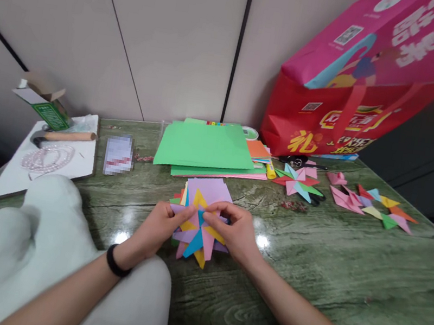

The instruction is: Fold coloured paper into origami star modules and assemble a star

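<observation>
Wall panels (178, 41): pale grey with dark seams, across the top of the frame.
Tabletop (348, 271): green, marble-patterned and glossy, from the left edge to the right.
Shopping bags (306, 119): red and pink, upper right, tilted.
Pale soft mass (43, 245): lower left; what it is cannot be told.
Green sheets (207, 144): stacked flat at upper centre, with pink and orange paper showing at the edges.
Left hand (157, 224): closed, thumb and fingers pinching the star's left side.
Right hand (237, 230): closed, thumb and forefinger gripping near the blue point at the star's upper middle.
Paper star (194, 247): just below centre, between the hands; layered, crisply folded points in lilac, yellow, blue and pink, spread around a middle.
Step in hand, as judged: settling or pressing folds near the star's middle. Thin points call for light, even fingertip pressure and a steady left grip.
Lilac paper (213, 188): just behind the star.
Finished-looking star (298, 181): right of centre, red, pink, green and light blue.
</observation>
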`<state>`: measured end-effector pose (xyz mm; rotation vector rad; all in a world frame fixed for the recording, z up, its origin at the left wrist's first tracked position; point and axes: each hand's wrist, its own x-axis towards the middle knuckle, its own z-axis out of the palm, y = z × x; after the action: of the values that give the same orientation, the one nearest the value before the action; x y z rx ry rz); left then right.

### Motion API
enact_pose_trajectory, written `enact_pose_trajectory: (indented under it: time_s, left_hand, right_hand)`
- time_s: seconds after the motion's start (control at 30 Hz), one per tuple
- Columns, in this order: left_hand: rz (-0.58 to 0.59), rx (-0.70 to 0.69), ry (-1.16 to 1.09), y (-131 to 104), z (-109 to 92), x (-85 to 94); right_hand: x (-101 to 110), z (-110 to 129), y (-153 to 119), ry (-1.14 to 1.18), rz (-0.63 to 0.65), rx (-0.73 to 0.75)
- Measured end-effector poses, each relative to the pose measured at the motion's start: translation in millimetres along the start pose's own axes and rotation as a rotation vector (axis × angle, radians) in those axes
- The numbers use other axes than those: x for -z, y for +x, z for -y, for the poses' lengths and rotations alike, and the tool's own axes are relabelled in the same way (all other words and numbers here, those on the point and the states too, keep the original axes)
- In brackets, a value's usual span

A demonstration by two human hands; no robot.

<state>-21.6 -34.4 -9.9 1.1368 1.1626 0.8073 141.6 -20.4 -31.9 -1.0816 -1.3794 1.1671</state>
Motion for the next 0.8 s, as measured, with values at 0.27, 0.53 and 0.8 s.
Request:
enact_pose_trajectory:
  time_s: [0.27,0.53,0.8]
  left_hand:
    - [-0.036,0.088,-0.119,0.6,2.6,3.8]
    - [-0.090,0.080,-0.093,2.6,6.5,1.4]
    - [-0.232,0.051,-0.089,0.8,1.7,3.3]
  right_hand:
    - [-3.6,-0.8,-1.7,0.013,-0.014,-0.056]
    - [-8.2,2.8,-6.0,-0.048,-0.042,0.004]
    - [12.6,1.7,6.0,-0.073,0.390,-0.024]
